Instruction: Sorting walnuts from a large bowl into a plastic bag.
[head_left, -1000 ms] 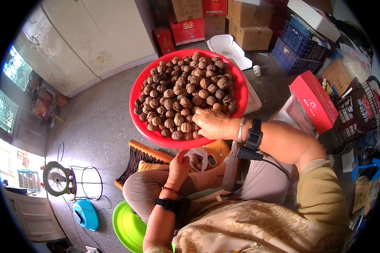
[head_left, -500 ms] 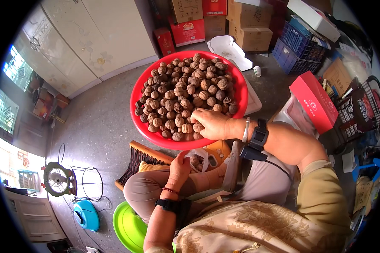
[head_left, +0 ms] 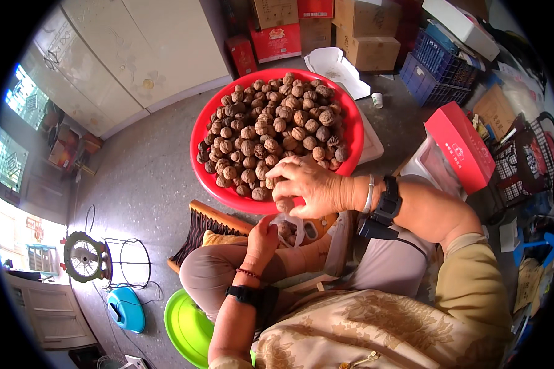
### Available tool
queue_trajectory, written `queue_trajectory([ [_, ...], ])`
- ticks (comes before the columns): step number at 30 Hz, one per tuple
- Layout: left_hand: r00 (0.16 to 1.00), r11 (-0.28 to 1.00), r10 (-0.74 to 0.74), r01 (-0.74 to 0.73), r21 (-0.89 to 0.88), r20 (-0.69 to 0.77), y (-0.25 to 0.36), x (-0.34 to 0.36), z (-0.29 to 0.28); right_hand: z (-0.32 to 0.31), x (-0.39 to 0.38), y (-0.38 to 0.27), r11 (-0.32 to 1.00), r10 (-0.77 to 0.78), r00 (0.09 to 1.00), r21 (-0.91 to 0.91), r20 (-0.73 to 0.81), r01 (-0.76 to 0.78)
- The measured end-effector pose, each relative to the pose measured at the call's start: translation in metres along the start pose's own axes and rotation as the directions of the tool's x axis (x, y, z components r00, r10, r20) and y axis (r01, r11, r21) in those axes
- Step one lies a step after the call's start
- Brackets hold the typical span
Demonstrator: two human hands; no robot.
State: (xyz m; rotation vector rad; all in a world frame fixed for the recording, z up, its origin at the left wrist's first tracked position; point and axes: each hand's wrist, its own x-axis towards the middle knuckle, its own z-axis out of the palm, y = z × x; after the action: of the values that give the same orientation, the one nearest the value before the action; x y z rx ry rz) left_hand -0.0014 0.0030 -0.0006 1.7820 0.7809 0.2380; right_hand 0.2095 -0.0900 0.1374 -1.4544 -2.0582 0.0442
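Note:
A wide red basin point(head_left: 198, 179) is heaped with brown walnuts point(head_left: 258, 132). Over its near rim, my right hand point(head_left: 311, 183) has its fingers curled, with a walnut point(head_left: 284, 205) held by the thumb and fingers. Whether more nuts are under the palm is hidden. Just below, my left hand point(head_left: 263, 241) is closed on the edge of a thin clear plastic bag point(head_left: 299, 230), which has some walnuts inside. The bag sits between my legs, beside an orange object point(head_left: 314, 229) with a pale oval on it.
A wooden-framed woven stool point(head_left: 206, 230) stands left of my knee, near a lime-green basin point(head_left: 181, 326). On the right are a red box point(head_left: 458, 147) and blue crates point(head_left: 434, 71). Cardboard boxes point(head_left: 369, 52) and a white foam tray point(head_left: 338, 71) lie behind the red basin.
My right hand has lifted off the walnut heap and come toward the bag, bringing a walnut over the basin's near rim. My left hand stays almost in place at the bag.

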Motion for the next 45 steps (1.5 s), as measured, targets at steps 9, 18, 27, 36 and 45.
queue_trajectory([
  [9, 0.999, 0.998, -0.049, 0.049, -0.03, 0.007, 0.0, 0.001, 0.0, 0.01, -0.002, -0.001, 0.994, -0.039, 0.999, -0.099, -0.005, 0.038],
  [18, 0.999, 0.998, 0.018, -0.015, 0.053, -0.048, -0.022, 0.006, 0.003, 0.013, 0.001, 0.016, 0.949, 0.286, 0.957, -0.153, 0.054, -0.275],
  [27, 0.998, 0.997, 0.037, -0.034, 0.068, -0.052, -0.016, 0.004, 0.002, 0.034, 0.013, 0.021, 0.917, 0.355, 0.933, -0.216, 0.055, -0.336],
  [36, 1.0, 1.0, -0.027, 0.027, 0.003, -0.012, -0.003, -0.001, 0.0, 0.038, 0.017, 0.016, 0.91, 0.391, 0.921, -0.151, 0.003, -0.386],
  [45, 0.999, 0.999, 0.005, -0.003, 0.041, -0.033, -0.008, 0.002, 0.001, 0.035, 0.009, 0.024, 0.977, 0.19, 0.979, -0.086, -0.067, -0.195],
])
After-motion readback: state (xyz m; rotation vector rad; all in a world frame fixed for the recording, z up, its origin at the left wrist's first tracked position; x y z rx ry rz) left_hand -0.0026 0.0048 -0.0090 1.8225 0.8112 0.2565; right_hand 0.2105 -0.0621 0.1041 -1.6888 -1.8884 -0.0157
